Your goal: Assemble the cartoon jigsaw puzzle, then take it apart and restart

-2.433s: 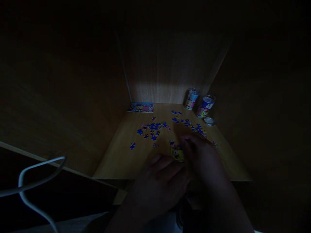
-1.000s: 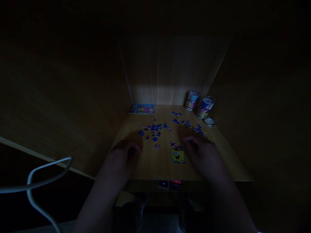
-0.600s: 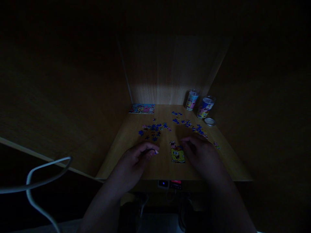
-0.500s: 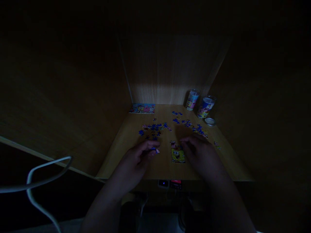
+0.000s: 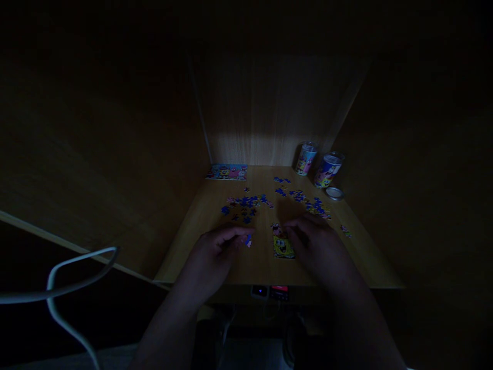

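Between thumb and fingertips, my left hand pinches a blue and pink puzzle piece just above the board. To its right lies a small joined section of jigsaw puzzle showing a yellow cartoon face, with pink pieces at its top left. My right hand rests at the upper right of that section, fingertips closed together at its edge and covering part of it. Whether a piece is between those fingertips is hidden. Beyond the hands lie loose, mostly blue puzzle pieces and a second spread of pieces to the right.
At the back right stand two printed cans, with a round metal lid beside them. A finished puzzle strip lies at the back left. Wooden walls enclose the board. A white cable loops at the left.
The piece in my left hand has turned, its pink part now pointing downward. My right fingertips have shifted slightly left toward the joined section.
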`<action>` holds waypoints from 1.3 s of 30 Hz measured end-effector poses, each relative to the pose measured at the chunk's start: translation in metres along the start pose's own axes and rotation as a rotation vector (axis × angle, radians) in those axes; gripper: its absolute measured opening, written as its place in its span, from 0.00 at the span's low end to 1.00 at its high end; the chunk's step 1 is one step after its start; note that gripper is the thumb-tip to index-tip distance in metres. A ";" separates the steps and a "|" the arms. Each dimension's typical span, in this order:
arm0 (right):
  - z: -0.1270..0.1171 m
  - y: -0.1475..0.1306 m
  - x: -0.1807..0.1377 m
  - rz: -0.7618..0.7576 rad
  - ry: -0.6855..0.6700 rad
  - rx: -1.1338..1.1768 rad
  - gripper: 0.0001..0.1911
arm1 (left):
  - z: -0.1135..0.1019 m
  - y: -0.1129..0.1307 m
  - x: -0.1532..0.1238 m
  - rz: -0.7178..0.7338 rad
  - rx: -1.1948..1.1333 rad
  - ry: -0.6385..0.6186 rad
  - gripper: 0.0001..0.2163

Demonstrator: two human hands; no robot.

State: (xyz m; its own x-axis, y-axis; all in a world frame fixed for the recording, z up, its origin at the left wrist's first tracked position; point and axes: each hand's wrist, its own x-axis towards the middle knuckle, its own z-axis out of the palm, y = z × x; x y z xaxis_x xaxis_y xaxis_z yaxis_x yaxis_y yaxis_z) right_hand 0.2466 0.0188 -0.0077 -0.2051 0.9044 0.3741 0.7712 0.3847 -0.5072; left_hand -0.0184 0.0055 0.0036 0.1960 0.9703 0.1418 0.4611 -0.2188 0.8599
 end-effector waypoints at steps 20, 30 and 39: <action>0.004 0.005 0.000 -0.139 -0.062 0.037 0.04 | 0.044 0.005 0.040 0.152 0.287 0.111 0.08; 0.003 0.002 -0.001 -0.139 -0.063 0.061 0.03 | 0.046 0.009 0.042 0.219 0.397 0.145 0.08; 0.005 0.004 0.000 -0.144 -0.069 0.026 0.02 | 0.049 0.008 0.041 0.229 0.435 0.108 0.08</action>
State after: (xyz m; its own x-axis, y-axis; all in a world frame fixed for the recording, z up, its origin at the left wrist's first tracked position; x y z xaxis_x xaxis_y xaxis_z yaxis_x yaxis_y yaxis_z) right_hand 0.2468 0.0207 -0.0132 -0.3540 0.8496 0.3911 0.7148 0.5154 -0.4727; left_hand 0.0354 0.0380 -0.0073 0.2540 0.8926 0.3726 0.7396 -0.4275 0.5199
